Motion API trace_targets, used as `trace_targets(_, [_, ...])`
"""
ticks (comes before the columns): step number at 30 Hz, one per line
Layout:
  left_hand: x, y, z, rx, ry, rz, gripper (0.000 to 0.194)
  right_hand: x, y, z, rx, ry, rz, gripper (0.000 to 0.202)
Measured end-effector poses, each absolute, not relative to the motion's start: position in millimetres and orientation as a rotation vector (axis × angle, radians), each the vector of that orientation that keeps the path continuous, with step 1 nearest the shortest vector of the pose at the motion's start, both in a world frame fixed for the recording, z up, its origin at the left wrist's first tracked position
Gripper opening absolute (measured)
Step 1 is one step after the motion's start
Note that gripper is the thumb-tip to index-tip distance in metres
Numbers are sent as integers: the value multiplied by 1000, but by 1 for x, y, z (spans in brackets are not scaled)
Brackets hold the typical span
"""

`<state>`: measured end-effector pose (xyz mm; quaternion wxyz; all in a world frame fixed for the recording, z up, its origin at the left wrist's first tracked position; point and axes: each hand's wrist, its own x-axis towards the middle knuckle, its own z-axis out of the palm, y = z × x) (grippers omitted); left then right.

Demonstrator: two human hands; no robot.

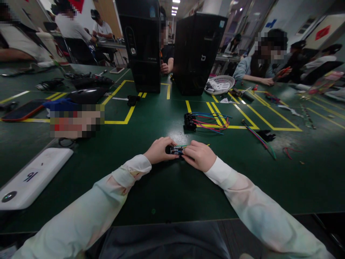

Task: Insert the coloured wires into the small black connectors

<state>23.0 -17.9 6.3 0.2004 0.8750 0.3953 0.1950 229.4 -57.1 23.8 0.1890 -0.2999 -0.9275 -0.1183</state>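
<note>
Black wired part (175, 150) between left hand (161, 150) and right hand (199, 155), above green tabletop (129, 201)

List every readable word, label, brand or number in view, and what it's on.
"16" or "91", way up unclear: white device, left.
Left black tower: small front lettering, too blurred.
Right black tower: emblem, no readable word; corner sticker too small.
Red wall sign: unreadable.

Two black computer towers (142, 46) are standing upright on the counter (145, 194), and a white basket (221, 85) is lying near the right one.
</note>
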Motion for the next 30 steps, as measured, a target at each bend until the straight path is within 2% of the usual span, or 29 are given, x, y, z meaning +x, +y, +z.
trace_targets(10, [24,-17,7,2464,1102,522,40,235,-55,22,-1092,-2366,-314,21])
trace_targets(21, [22,-16,2,2455,1086,556,38,235,-60,26,-889,-2448,-241,16])
trace_targets(30, [19,-13,2,2450,1056,563,39,215,-82,17,-699,-2734,-170,18])
